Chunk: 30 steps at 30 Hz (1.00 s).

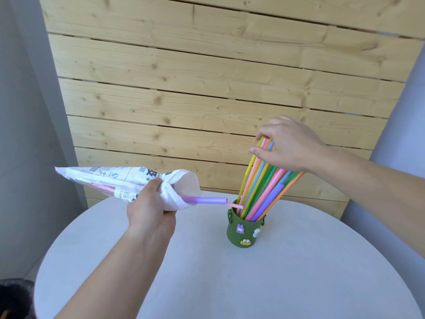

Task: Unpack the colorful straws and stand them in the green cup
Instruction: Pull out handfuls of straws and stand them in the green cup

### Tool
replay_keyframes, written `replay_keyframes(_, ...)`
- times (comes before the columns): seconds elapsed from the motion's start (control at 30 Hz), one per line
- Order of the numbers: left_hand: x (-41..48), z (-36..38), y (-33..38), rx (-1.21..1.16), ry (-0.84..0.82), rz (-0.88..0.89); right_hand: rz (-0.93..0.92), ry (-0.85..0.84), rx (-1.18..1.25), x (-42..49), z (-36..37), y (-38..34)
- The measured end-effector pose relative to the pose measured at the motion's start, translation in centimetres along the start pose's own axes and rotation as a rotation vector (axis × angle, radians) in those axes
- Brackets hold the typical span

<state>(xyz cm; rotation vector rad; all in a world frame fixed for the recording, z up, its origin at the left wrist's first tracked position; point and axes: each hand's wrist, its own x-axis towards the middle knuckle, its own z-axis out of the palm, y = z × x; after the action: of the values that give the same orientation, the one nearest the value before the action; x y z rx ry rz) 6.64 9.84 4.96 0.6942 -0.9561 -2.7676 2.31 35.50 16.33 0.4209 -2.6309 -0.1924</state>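
A small green cup (243,234) with little cartoon charms stands on the round white table (253,284). Several colorful straws (262,187) lean in it, fanning up to the right. My right hand (287,146) grips their upper ends from above. My left hand (149,203) holds a white printed plastic bag (119,178) sideways, its open mouth facing the cup. A purple straw (207,200) and a thin pink straw (235,206) stick out of the bag toward the cup's rim. More pink shows through the bag's film.
A pale wooden slat wall (207,77) rises right behind the table. Grey walls flank it on both sides. A dark object (13,298) sits at the lower left, beside the table's edge.
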Motion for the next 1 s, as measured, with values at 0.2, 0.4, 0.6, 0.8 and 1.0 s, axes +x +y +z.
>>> replay_keyframes(0.2, 0.1, 0.1, 0.1, -0.001, -0.033, -0.021, 0.051, -0.015, 0.035, 0.1, 0.1, 0.1)
replay_keyframes(0.4, -0.1, 0.2, 0.3, -0.011, -0.042, -0.024, 0.028, 0.114, 0.049, -0.4, -0.3, -0.7)
replay_keyframes(0.6, -0.6, 0.5, 0.8, -0.026, -0.024, 0.028, 0.142, 0.327, 0.551, -6.2, -1.9, -7.7)
replay_keyframes(0.8, -1.3, 0.9, 1.6, -0.052, -0.029, 0.167, 0.792, -0.164, 1.323, -9.9, 0.7, -13.4)
replay_keyframes(1.0, -2.7, 1.2, 1.4, 0.115, -0.147, 0.368, 1.230, -0.284, 2.110, -8.9, 2.8, -15.5)
